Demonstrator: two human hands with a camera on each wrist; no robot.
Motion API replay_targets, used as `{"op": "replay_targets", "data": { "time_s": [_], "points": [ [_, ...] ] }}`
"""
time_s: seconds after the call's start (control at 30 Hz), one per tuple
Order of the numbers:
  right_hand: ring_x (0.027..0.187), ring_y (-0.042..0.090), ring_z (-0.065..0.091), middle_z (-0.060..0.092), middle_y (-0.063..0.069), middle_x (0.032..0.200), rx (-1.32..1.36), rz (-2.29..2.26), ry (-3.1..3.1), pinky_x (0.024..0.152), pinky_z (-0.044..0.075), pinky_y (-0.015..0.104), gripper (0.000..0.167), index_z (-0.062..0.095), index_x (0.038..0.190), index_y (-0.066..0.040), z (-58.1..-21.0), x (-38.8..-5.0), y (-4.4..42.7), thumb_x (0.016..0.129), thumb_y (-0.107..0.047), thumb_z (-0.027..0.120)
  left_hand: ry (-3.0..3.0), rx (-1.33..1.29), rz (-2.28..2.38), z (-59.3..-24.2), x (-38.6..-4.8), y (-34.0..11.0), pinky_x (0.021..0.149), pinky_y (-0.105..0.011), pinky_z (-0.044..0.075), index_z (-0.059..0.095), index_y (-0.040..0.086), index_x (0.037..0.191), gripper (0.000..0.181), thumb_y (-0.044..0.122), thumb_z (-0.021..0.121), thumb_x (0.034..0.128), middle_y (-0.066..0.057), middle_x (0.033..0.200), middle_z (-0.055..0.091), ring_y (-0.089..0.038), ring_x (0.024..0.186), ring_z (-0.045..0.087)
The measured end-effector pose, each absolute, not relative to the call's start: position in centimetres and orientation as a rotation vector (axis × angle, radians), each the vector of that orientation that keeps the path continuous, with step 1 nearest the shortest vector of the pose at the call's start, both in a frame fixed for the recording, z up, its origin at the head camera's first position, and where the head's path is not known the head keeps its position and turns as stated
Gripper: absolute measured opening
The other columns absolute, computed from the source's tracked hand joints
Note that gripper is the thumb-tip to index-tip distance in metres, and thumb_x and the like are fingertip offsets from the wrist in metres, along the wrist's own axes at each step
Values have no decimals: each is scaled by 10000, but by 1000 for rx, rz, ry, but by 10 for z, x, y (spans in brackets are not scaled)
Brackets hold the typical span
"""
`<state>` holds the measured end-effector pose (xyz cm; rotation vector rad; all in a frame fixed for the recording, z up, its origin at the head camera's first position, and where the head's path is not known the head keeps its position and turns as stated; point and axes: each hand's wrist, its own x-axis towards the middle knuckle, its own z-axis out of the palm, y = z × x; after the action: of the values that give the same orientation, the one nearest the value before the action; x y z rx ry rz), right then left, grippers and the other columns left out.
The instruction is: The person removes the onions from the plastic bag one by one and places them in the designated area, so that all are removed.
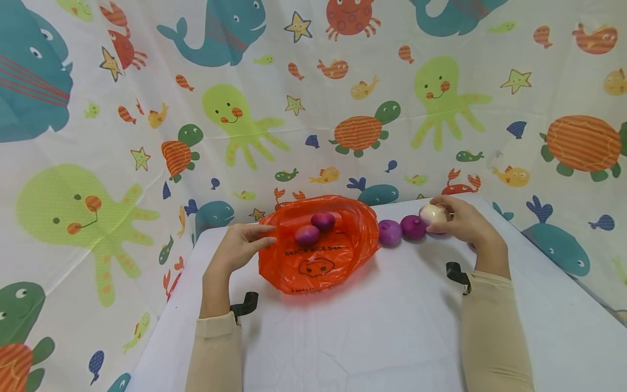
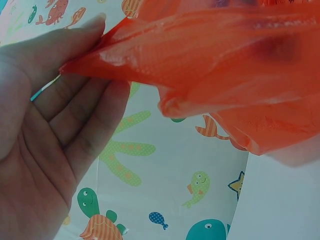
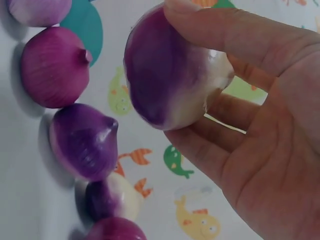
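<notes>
An orange-red plastic bag (image 1: 320, 283) with printed lettering and a pig face lies with its mouth spread on the white table. My left hand (image 1: 240, 245) pinches the bag's left rim, and the left wrist view shows the plastic (image 2: 115, 62) between thumb and fingers. Two purple onion-like vegetables, one nearer (image 1: 306, 235) and one farther (image 1: 323, 221), sit inside the bag. To the right, my right hand (image 1: 462, 220) grips a glossy purple-and-white turnip (image 3: 165, 70) in its fingers, raised above the row. Its white side (image 1: 433, 214) faces the head camera.
A row of purple onions runs rightward from the bag: a lighter one (image 1: 390, 233), a darker one (image 1: 413, 227), and others partly behind my right hand. A smaller purple-and-white vegetable (image 3: 112, 197) sits in that row. A sea-animal printed curtain (image 1: 303, 152) borders the table (image 1: 352, 337).
</notes>
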<state>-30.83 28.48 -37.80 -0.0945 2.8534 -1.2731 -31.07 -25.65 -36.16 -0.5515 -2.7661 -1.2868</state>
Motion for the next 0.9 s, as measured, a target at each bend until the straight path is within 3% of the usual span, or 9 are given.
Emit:
{"op": "replay_targets", "data": {
  "time_s": [0.27,0.5,0.9],
  "points": [
    [1238,397,467,501,213,1430,-71,-1212,2815,1004,452,578,679,463,1479,-134,-381,-305,289,896,-210,802,-2763,-556,-1283,-363,-311,-257,925,-452,627,767,187,1268,335,315,766,959,-49,1125,785,-220,989,759],
    [1231,389,471,507,195,1398,-46,-1137,2819,968,464,590,667,459,1434,-154,-385,-303,297,899,-346,808,-2765,-551,-1279,-362,-311,-257,913,-446,632,752,141,1291,372,315,763,962,-51,1124,783,-225,992,754],
    [1215,419,462,494,230,1370,-8,-1095,2810,952,484,567,710,438,1448,-95,-386,-302,304,874,-265,821,-2776,-541,-1261,-361,-310,-257,916,-449,631,755,158,1289,374,338,762,961,-46,1113,785,-219,979,751]
  ]
}}
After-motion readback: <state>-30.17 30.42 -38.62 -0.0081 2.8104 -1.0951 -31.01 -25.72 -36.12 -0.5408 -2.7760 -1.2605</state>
